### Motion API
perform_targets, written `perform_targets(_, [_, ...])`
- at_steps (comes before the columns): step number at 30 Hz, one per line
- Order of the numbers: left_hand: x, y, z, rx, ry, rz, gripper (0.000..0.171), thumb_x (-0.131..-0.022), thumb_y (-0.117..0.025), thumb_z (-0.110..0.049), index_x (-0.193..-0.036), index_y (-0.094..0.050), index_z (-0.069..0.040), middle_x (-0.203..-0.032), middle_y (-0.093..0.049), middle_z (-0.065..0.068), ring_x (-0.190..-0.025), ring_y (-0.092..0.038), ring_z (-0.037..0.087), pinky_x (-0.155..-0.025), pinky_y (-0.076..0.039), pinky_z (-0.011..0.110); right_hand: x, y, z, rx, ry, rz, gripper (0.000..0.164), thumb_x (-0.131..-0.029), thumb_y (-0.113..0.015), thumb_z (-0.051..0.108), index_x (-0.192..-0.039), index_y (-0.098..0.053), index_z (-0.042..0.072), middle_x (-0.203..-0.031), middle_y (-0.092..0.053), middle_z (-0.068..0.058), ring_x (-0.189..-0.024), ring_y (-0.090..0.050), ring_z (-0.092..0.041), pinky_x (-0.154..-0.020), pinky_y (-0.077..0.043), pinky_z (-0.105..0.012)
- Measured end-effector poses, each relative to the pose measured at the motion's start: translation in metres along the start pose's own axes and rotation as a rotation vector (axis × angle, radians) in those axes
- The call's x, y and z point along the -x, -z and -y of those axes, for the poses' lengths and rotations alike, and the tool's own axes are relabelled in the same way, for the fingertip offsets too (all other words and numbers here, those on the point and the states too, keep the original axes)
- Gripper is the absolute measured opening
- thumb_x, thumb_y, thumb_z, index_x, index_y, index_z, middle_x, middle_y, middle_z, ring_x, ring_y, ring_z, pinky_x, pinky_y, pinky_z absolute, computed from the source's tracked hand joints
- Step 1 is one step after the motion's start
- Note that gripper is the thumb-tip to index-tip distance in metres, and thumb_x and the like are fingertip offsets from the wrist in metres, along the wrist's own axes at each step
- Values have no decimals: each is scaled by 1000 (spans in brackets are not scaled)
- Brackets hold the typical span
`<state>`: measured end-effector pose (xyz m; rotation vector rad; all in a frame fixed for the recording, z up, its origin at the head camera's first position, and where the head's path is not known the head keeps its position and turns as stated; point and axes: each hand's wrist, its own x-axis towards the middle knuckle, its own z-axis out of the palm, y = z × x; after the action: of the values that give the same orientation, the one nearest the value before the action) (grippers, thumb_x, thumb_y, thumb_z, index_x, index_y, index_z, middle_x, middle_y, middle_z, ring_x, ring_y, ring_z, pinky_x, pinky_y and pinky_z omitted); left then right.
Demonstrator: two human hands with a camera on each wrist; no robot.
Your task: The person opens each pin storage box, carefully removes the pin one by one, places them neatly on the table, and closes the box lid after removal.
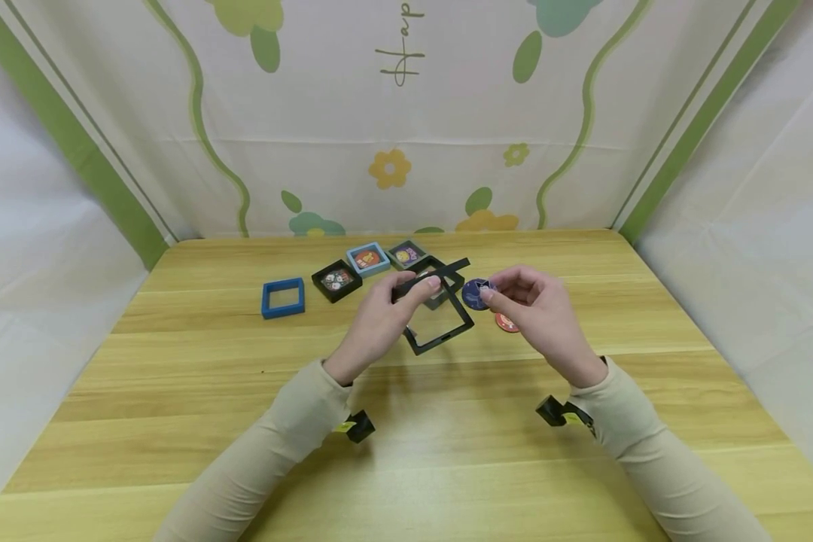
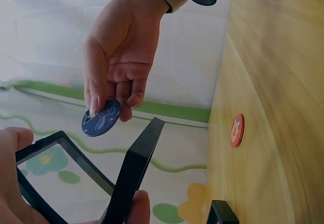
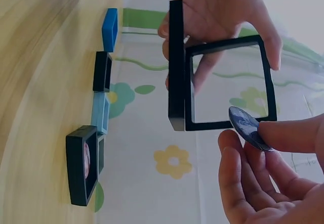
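My left hand (image 1: 378, 318) grips a black square display frame (image 1: 446, 339) above the table. The frame stands unfolded, its two halves at an angle, with clear film across the half seen in the right wrist view. Between thumb and fingers, my right hand (image 1: 545, 316) pinches a round dark blue badge (image 2: 101, 119) by its edge. In the head view the badge is just right of the frame, apart from it. A red round badge (image 2: 237, 130) lies on the table, partly covered by the right hand in the head view.
Along the table's back lie a blue frame (image 1: 266, 301), a black frame (image 1: 337, 281) with a badge inside, a light blue frame (image 1: 368, 258) and a grey-green frame (image 1: 406, 254). Another black frame (image 3: 76, 166) sits behind the left hand. A printed cloth (image 1: 312, 165) hangs behind.
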<state>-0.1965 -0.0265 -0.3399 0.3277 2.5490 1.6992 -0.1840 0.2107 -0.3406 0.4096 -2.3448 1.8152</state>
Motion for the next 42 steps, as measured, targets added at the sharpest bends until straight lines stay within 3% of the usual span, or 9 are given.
perform_targets(6, [-1, 0, 1, -13, -4, 5, 86, -83, -54, -76, -141, -50, -12, -138, -50, 4, -119, -51, 19, -97, -43, 44, -8, 8, -5, -105, -23, -35, 26, -90, -74, 11, -106, -65, -6, -98, -67, -17, -85, -69, -23, -77, -55, -32])
perform_targets(13, [0, 0, 1, -15, -2, 6, 85, -84, -55, -74, -141, -50, -11, -139, -50, 5, -122, -50, 21, -98, -42, 44, -18, 17, -18, -86, -79, -62, 27, -90, -75, 12, -107, -65, -6, -98, -66, -15, -84, -68, -21, -77, -55, -28])
perform_targets(26, [-1, 0, 2, -10, 3, 7, 86, -83, -55, -75, -141, -50, -11, -138, -50, 5, -121, -50, 20, -98, -42, 44, -26, 23, -34, -114, -107, -65, 29, -88, -76, 9, -107, -64, -8, -94, -66, -15, -80, -67, -21, -72, -56, -31])
perform_targets(30, [-1, 0, 2, -8, 7, 9, 86, -83, -55, -75, -141, -50, -12, -139, -50, 5, -121, -50, 20, -97, -43, 44, -28, 24, -40, 17, -150, -13, 26, -89, -75, 9, -106, -65, -8, -97, -68, -18, -80, -68, -24, -69, -56, -29])
perform_targets(35, [-1, 0, 3, -8, 7, 10, 87, -82, -55, -76, -141, -50, -12, -139, -49, 4, -123, -49, 21, -97, -43, 44, -33, 26, -54, 228, -241, 96, 17, -90, -73, 8, -101, -68, -5, -96, -69, -18, -82, -67, -28, -71, -56, -36])
perform_targets(42, [-2, 0, 3, -12, 4, 4, 87, -82, -55, -76, -141, -50, -12, -140, -49, 4, -124, -48, 21, -98, -42, 44, -34, 23, -65, 341, -303, 242, 14, -88, -72, 4, -99, -71, -4, -90, -67, -15, -77, -65, -27, -69, -57, -43])
